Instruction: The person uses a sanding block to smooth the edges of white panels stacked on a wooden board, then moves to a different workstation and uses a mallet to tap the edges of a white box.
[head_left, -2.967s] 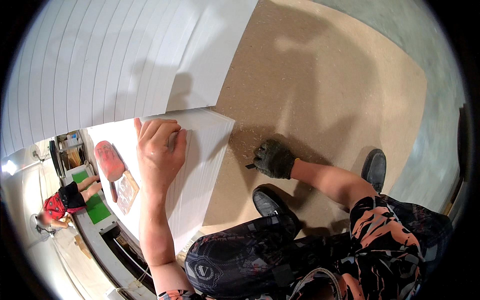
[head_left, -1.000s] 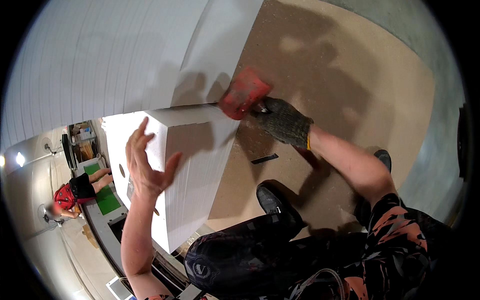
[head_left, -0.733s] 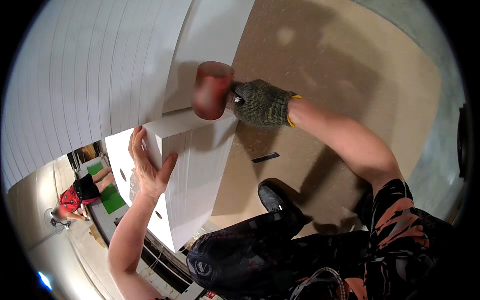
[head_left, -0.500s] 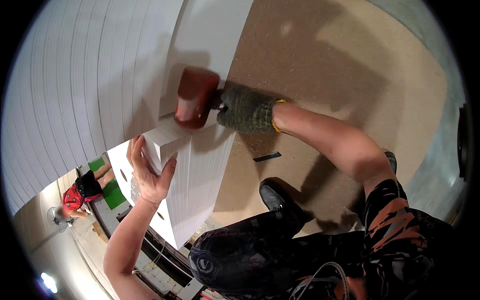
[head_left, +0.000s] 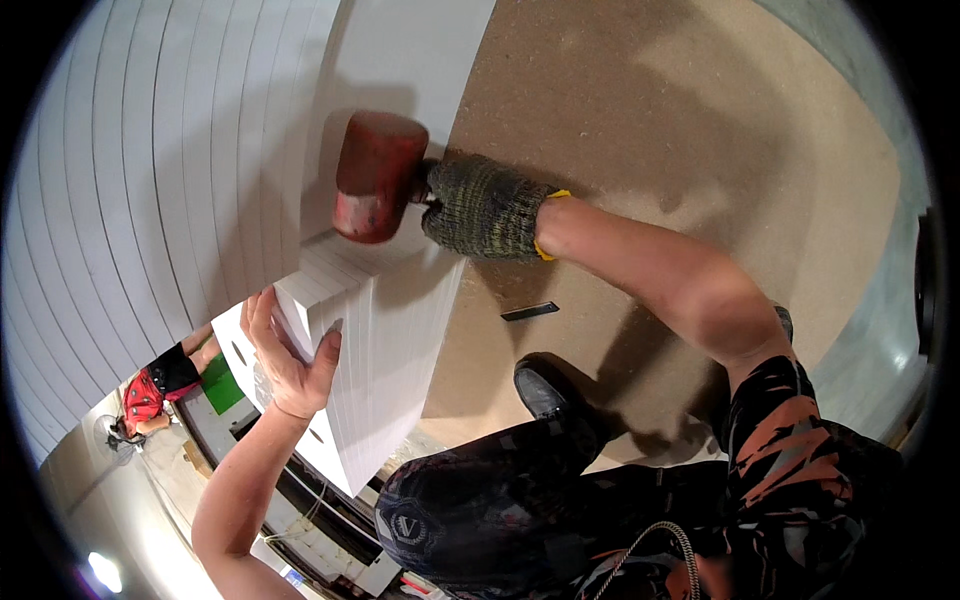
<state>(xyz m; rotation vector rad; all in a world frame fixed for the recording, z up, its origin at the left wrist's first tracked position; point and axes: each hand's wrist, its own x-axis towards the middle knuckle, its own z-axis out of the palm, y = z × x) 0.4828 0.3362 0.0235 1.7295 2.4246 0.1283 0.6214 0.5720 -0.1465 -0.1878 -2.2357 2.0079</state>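
My right hand, in a dark grey-green knit glove with a yellow cuff, is closed round the handle of a mallet. The red block-shaped mallet head hangs over the upper edge of a stack of white panels; I cannot tell whether it touches them. My bare left hand grips the near corner of that stack, thumb on one side and fingers on the other. The mallet's handle is mostly hidden by the glove.
Many white boards stand in rows at the left. A brown board surface lies to the right, with a small black flat strip on it near my shoe. Another person in red is farther off at lower left.
The mallet and my right hand have moved slightly left and up. My left hand keeps its grip on the panel corner. The other person's posture has shifted a little.
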